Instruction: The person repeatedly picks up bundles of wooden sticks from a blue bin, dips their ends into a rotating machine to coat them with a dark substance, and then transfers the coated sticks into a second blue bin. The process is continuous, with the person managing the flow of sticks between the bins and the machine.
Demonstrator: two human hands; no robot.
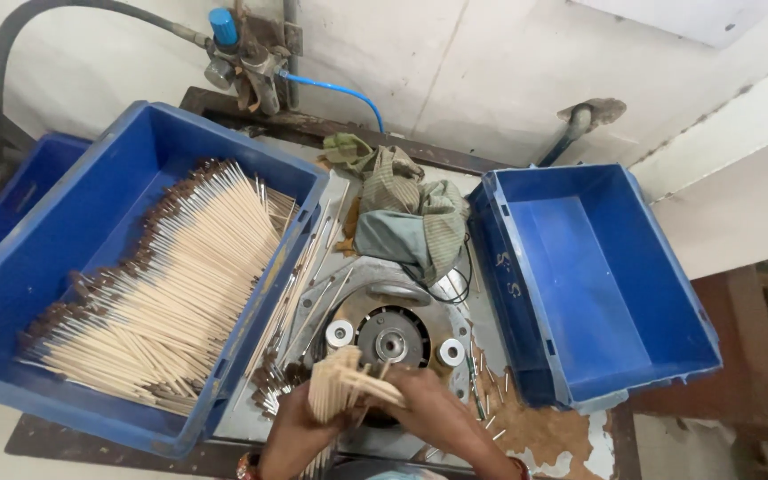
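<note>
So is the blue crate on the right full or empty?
Empty. The right blue crate shows only its bare blue floor, while the left blue crate holds a heap of thin sticks.

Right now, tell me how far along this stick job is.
Done: nothing shows as finished; the right crate holds no sticks. In hand: the left hand and right hand grip a bundle over the machine. Left: the left crate holds a big pile of sticks.
</note>
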